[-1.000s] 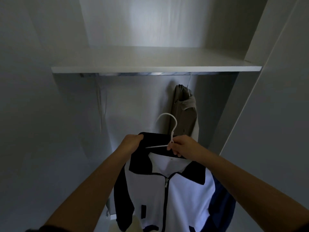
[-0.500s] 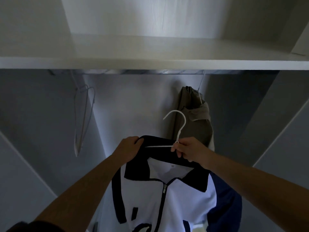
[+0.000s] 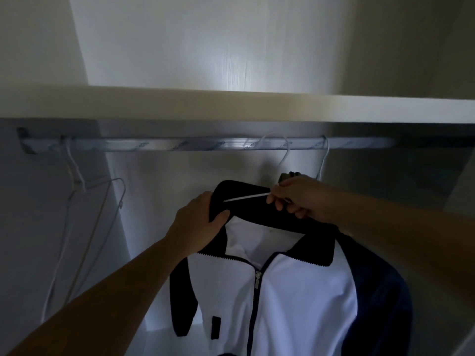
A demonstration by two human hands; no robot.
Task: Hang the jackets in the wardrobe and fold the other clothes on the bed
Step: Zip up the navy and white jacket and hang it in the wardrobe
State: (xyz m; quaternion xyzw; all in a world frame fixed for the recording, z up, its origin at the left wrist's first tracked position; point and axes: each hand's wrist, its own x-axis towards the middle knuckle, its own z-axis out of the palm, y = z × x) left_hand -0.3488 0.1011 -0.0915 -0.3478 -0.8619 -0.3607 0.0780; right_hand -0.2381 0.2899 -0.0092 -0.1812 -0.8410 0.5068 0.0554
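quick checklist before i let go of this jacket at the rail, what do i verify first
1. Hanger hooked over the rail: cannot tell; the hook is at rail height but blurred.
2. Right hand pinching the hanger: ok.
3. Left hand gripping the collar: ok.
4. Room on the rail: ok; there is a bare stretch between the empty hangers on the left and the next hanger on the right.
5. Jacket seated on both shoulders of the hanger: cannot tell; the right arm covers one side.
6. Zip closed so the front hangs flat: ok, closed up to the chest.
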